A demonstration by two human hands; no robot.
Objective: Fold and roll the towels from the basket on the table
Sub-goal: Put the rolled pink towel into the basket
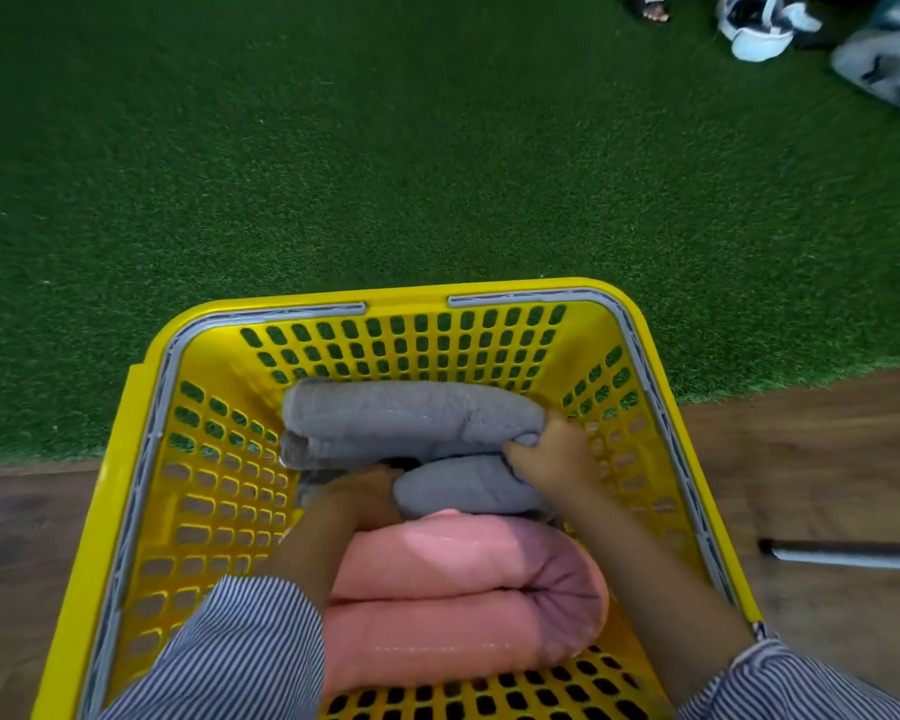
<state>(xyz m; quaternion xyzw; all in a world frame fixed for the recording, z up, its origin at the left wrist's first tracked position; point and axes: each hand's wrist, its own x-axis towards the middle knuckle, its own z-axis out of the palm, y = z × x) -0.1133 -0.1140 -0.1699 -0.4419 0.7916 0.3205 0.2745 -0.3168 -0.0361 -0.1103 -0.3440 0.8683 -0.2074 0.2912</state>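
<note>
A yellow slotted basket (pixel 141 459) fills the lower middle of the head view. Inside lie a long grey rolled towel (pixel 411 415) at the far end, a smaller grey roll (pixel 463 491) in the middle and a big pink rolled towel (pixel 458 600) nearest me. My right hand (pixel 554 457) reaches in from the right and its fingers curl round the right end of the long grey roll, just above the small one. My left hand (pixel 365 493) is down beside the small grey roll's left end, touching it; its fingers are hidden.
The basket stands on a brown wooden surface (pixel 827 459) whose far edge meets green artificial turf (pixel 385 148). A metal bar (pixel 842 556) lies at the right. A white shoe (pixel 759 26), a foot and a patterned cloth (pixel 889 65) sit at the top right.
</note>
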